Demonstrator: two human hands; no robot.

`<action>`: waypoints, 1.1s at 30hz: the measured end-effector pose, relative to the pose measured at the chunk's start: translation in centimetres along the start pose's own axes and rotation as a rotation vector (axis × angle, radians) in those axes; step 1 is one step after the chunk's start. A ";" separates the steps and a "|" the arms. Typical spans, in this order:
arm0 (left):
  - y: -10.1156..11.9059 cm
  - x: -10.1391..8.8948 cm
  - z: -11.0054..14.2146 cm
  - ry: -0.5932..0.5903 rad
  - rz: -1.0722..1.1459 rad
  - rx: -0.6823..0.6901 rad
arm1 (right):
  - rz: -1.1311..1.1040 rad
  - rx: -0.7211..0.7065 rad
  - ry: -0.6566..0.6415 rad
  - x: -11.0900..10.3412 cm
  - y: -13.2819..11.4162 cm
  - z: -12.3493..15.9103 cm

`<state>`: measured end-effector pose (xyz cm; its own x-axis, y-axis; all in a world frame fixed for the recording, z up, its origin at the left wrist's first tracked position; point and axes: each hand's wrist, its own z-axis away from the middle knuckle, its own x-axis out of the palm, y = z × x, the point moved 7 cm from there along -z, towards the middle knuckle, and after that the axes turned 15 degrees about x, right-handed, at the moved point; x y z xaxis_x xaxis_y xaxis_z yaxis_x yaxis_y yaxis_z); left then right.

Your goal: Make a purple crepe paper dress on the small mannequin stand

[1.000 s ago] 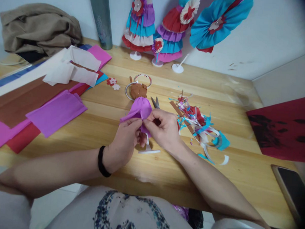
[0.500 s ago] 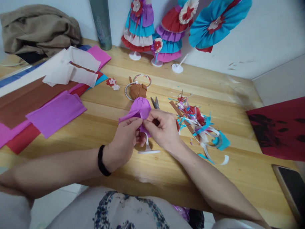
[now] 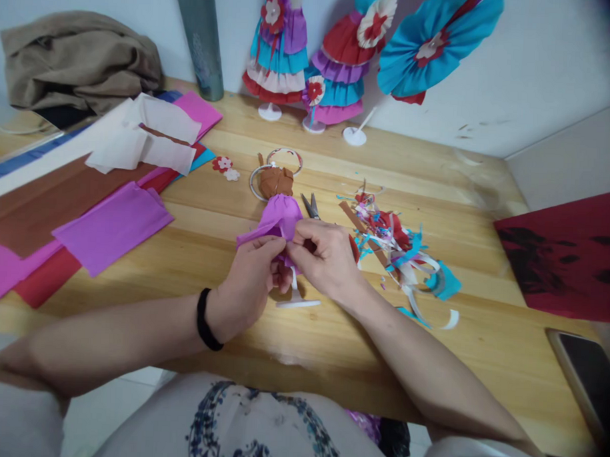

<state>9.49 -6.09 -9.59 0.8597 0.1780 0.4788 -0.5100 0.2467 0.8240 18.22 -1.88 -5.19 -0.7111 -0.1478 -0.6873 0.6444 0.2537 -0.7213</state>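
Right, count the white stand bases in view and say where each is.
4: left base, middle base and right base in a row at the back; front base below the held purple paper. More may be hidden.

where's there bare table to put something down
Bare table lies between the scraps and the phone; another patch lies between the purple sheet and left hand. It's crowded mid-table, where the left hand and right hand pinch the skirt near the scissors, and back left, with papers and cloth.
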 end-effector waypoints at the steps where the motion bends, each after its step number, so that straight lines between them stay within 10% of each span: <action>1: 0.0 0.0 0.0 0.004 -0.007 -0.009 | 0.005 -0.005 -0.002 0.0 0.0 0.0; 33: 0.1 -0.9 -0.3 0.063 -0.147 -0.030 | 0.000 -0.090 -0.130 0.3 0.1 -0.4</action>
<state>8.65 -5.99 -10.03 0.9221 0.1972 0.3329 -0.3803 0.3028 0.8739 17.97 -1.52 -5.37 -0.6651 -0.2688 -0.6967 0.6124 0.3375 -0.7149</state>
